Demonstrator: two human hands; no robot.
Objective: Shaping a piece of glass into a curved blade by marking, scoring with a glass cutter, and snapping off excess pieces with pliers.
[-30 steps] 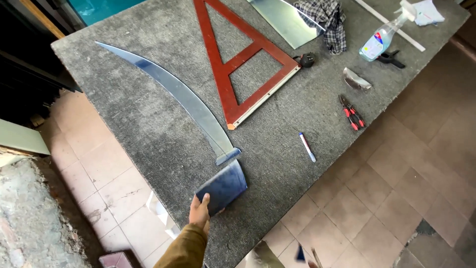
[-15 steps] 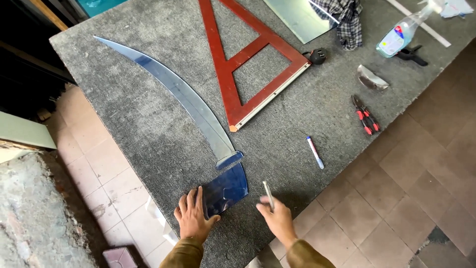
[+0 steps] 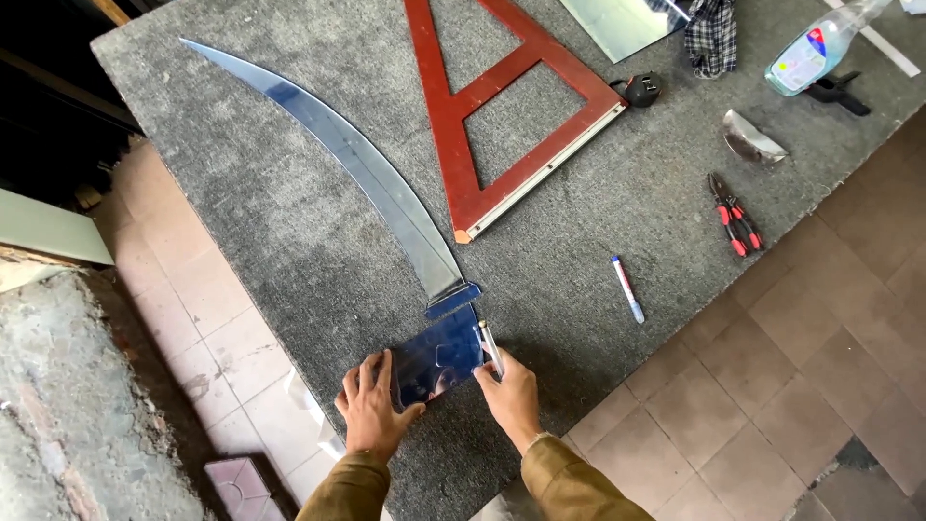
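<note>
A long curved strip of mirror glass (image 3: 338,150) lies across the grey felt table (image 3: 241,222), ending in a small blue piece (image 3: 453,300). Just below it lies a dark blue rectangular mirror piece (image 3: 439,365). My left hand (image 3: 371,410) presses flat on that piece's left edge. My right hand (image 3: 511,396) holds a thin pen-like glass cutter (image 3: 489,345) against the piece's right edge.
A red wooden triangular square (image 3: 482,106) lies at the top centre. To the right are a white marker (image 3: 627,287), red-handled pliers (image 3: 735,214), a half-round mirror offcut (image 3: 750,138), a spray bottle (image 3: 815,46), a checked cloth (image 3: 712,34) and a black tape measure (image 3: 639,89). Tiled floor flanks the table.
My right hand came into view with the cutter and moved up to the blue piece's right edge. My left hand shifted onto the piece's left edge.
</note>
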